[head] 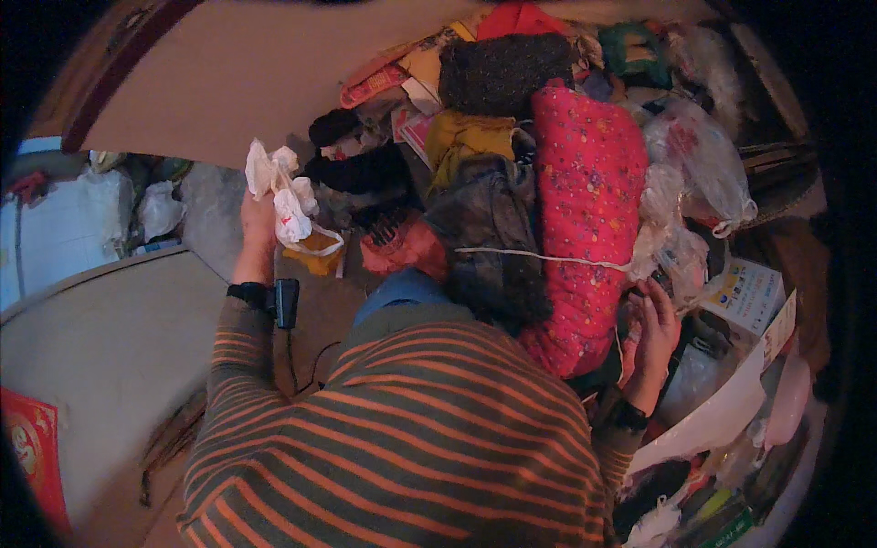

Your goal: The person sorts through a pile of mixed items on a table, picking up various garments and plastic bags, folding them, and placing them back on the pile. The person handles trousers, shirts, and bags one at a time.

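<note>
My left hand (pixel 258 218) is raised on the left, closed around a crumpled white plastic bag (pixel 293 205) whose loop handle hangs to the right. A yellow-brown item (pixel 314 255) shows just below that bag. Over on the right, my right hand (pixel 656 333) is beside a red floral padded roll (pixel 589 198), its fingers curled near clear plastic bags (pixel 668 240). Whether those fingers grip anything is unclear. A thin white cord (pixel 541 256) runs across the roll towards this hand. Both wrists wear black bands.
A dark jacket (pixel 490 226), a black knitted item (pixel 507 72) and a mustard cloth (pixel 473 140) are heaped ahead. A printed carton (pixel 747 294) stands at the right. Another full plastic bag (pixel 699 161) lies behind it. A pale panel (pixel 89 342) with a raised edge is at the left.
</note>
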